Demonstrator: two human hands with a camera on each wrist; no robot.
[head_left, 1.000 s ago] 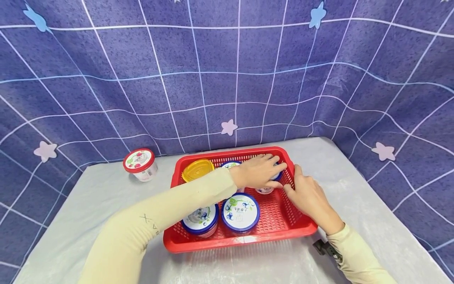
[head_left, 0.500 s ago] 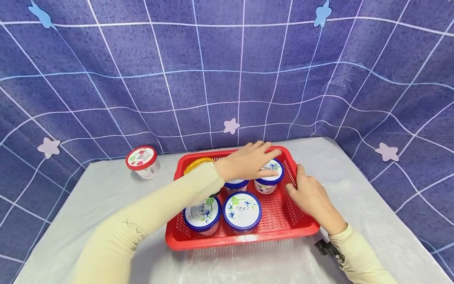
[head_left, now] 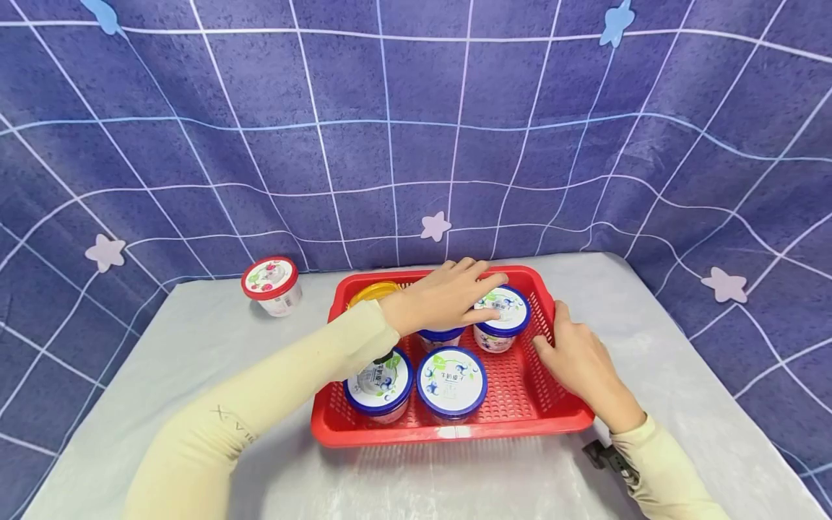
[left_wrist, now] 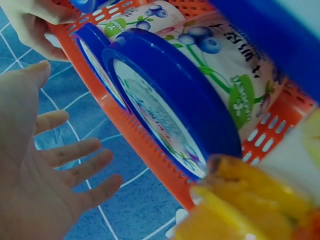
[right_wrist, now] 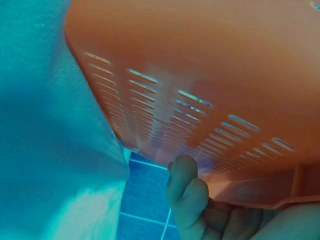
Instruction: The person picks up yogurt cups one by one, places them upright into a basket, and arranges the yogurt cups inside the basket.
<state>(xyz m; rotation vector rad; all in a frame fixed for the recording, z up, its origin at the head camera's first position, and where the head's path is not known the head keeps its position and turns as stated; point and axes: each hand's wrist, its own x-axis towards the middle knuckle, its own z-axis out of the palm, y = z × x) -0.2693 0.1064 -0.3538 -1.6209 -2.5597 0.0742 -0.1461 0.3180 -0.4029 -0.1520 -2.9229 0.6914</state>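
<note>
A red plastic basket (head_left: 455, 433) holds several tubs with blue lids and blueberry prints. My right hand (head_left: 581, 361) grips the basket's right rim, thumb inside; in the right wrist view its fingers (right_wrist: 187, 192) curl against the outer side. Over the back row of tubs reaches my left hand (head_left: 442, 295), fingers spread, next to the back right tub (head_left: 503, 312). The left wrist view shows that hand (left_wrist: 55, 170) holding nothing, with the tubs' blue lids (left_wrist: 175, 90) beside it. My left arm partly covers the back middle tub (head_left: 442, 341) and a yellow-lidded container (head_left: 375, 292).
Two blue-lidded tubs, the front left one (head_left: 379, 383) and the front middle one (head_left: 451, 383), stand side by side in the basket. A red-lidded tub (head_left: 271, 283) sits alone on the grey tabletop (head_left: 201, 347). Behind the table hangs a blue checked curtain (head_left: 416, 166).
My left hand has drawn back leftward from the back right tub, uncovering its lid. The right hand keeps its grip on the basket rim. The head view has shifted slightly.
</note>
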